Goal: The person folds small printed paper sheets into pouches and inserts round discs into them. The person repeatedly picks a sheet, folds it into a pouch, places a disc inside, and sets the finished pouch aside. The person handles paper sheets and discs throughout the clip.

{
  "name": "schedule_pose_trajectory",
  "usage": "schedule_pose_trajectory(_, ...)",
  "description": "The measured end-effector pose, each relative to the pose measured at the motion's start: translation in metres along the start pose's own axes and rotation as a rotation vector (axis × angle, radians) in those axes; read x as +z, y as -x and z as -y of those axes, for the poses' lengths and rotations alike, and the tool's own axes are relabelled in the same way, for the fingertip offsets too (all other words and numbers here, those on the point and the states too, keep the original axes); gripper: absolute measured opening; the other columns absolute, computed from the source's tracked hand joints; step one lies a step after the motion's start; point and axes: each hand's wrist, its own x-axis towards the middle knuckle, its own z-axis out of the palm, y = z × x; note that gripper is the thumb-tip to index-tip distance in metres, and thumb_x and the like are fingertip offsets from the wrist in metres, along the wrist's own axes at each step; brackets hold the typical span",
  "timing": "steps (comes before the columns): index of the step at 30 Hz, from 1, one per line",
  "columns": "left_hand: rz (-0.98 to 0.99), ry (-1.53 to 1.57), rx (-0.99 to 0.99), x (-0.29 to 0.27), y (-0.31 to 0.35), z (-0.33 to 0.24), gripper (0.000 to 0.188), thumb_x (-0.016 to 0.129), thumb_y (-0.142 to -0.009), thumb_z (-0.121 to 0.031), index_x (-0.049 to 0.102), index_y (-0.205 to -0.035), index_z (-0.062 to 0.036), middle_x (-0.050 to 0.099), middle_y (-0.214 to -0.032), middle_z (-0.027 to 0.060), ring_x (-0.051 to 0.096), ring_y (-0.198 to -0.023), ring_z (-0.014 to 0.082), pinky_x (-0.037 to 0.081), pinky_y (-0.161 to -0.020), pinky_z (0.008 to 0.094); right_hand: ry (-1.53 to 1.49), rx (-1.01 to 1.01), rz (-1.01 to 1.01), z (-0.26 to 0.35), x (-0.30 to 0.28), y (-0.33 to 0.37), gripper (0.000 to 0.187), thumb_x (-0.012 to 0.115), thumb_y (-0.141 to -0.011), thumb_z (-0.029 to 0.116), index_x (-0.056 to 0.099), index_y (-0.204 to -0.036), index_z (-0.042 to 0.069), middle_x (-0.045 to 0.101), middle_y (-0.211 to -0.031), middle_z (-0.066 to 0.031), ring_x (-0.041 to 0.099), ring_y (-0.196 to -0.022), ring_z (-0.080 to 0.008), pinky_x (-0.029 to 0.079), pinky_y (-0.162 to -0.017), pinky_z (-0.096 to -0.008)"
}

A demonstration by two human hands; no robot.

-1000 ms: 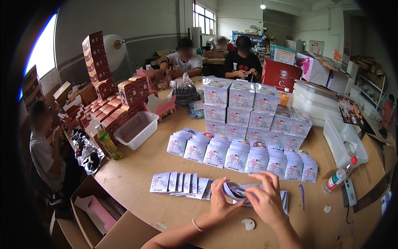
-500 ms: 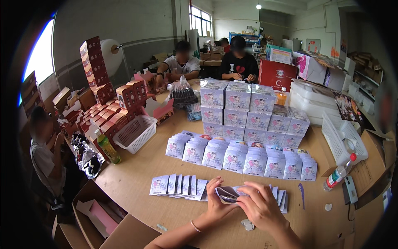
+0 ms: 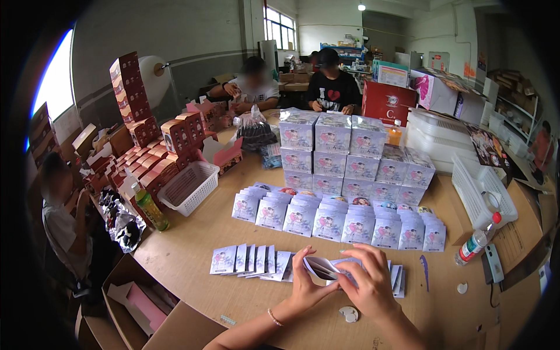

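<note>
My left hand (image 3: 303,290) grips a small lilac paper packet (image 3: 317,266) by its left side, thumb below and fingers behind. The packet is tilted with its mouth spread toward me. At its right edge my right hand (image 3: 370,281) pinches with thumb and fingertips; what else may be between them I cannot make out. Behind my hands, a row of overlapping flat packets (image 3: 224,260) runs across the table, partly covered by my fingers. Below my hands lie a few whitish round pieces (image 3: 349,315).
Farther back stand fanned piles of filled packets (image 3: 298,214) and stacked printed boxes (image 3: 332,135). White baskets (image 3: 189,188) sit left and right. A green drink bottle (image 3: 150,207) and a clear bottle (image 3: 477,240) stand near the edges. Co-workers sit across the table and at left.
My right hand has shifted slightly left, and the packet's mouth gapes wider. The co-worker across at left has raised a hand. My view has shifted a little.
</note>
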Motion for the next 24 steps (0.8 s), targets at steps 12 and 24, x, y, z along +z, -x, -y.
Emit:
schedule_pose_trajectory(12, -0.075, -0.001, -0.241, -0.007, -0.010, 0.003, 0.102, 0.087, -0.059, -0.024, 0.025, -0.135, 0.0040, 0.040, -0.121, 0.0192, 0.046, -0.109, 0.0302, 0.040, -0.092, 0.0383, -0.030, 0.031, 0.223, -0.003, 0.009, 0.004, 0.049, 0.071, -0.075, 0.015, 0.057, -0.120, 0.006, 0.044, -0.132, -0.0153, 0.038, -0.124, -0.0386, 0.034, -0.102, -0.0474)
schedule_pose_trajectory(24, 0.029, -0.351, -0.665, -0.153, -0.097, 0.210, 0.105, 0.089, -0.048, -0.032, 0.033, -0.126, 0.0086, 0.044, -0.120, 0.0238, 0.044, -0.115, 0.0347, 0.039, -0.099, 0.0380, -0.185, 0.250, 0.058, -0.034, 0.018, 0.068, 0.043, 0.058, -0.073, -0.006, 0.052, -0.116, -0.001, 0.057, -0.115, -0.0164, 0.053, -0.109, -0.0330, 0.040, -0.095, -0.0405)
